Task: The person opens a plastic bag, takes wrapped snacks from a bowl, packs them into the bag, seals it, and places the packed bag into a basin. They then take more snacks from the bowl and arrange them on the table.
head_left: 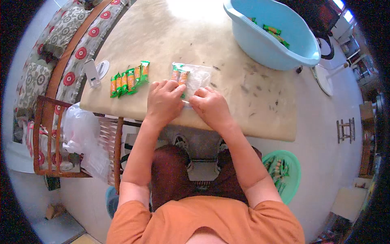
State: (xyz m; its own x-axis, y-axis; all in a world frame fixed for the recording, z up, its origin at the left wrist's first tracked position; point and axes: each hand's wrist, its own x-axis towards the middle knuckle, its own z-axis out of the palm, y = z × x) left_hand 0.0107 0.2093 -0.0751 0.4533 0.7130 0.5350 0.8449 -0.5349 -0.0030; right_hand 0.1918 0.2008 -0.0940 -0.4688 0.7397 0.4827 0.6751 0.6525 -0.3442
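A clear plastic bag (200,79) lies flat near the table's front edge, with a few green-and-orange snack packets (178,77) at its left side. My left hand (164,101) is closed over the left part of the bag's near edge, beside the lower ends of those packets. My right hand (212,106) has its fingers curled and pinched at the near right of the bag. Both sets of fingertips are partly hidden. Left of my hands, several similar wrapped packets (130,80) form a slanted row on the table.
A large light-blue basin (268,51) holding more packets stands at the table's back right. A white device (92,73) sits at the left edge. Below right is a green basin (294,175) with packets; a wooden chair (118,150) bearing plastic bags (83,126) stands left.
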